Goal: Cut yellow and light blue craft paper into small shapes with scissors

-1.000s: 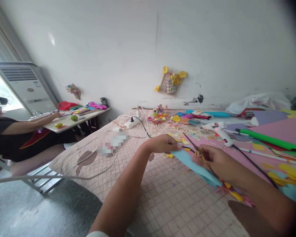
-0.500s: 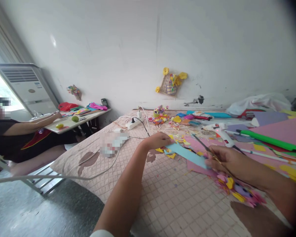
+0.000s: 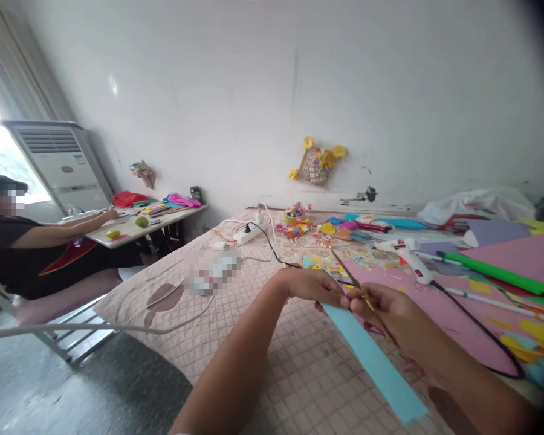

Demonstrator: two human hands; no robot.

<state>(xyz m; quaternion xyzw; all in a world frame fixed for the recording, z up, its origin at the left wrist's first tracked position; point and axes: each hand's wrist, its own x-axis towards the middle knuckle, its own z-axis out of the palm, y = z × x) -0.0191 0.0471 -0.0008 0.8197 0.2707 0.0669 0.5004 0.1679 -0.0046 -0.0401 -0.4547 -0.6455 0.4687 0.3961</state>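
Observation:
My left hand (image 3: 315, 289) is closed in a pinch on a light blue paper strip (image 3: 372, 356). The long part of the strip slants down to the right, toward me, over the quilted tablecloth. My right hand (image 3: 385, 305) is closed around a slim metal tool (image 3: 344, 267), grey toward its tip and gold further back. Whether it is tweezers or narrow scissors I cannot tell. Its tip points up and left, away from me. The fingertips of both hands meet at the strip's upper part, and the exact grip there is partly hidden.
A white glue gun (image 3: 410, 260) with a black cord lies on pink paper (image 3: 462, 326). Beside it is a green roll (image 3: 498, 272). Paper scraps lie behind the hands. A power strip (image 3: 249, 232) and cables occupy the left side. Another person (image 3: 36, 241) sits at a second table (image 3: 163, 226).
My hands have come together. The blue strip, stretched between them before, now hangs toward me from my left hand. My right hand has moved left with the metal tool.

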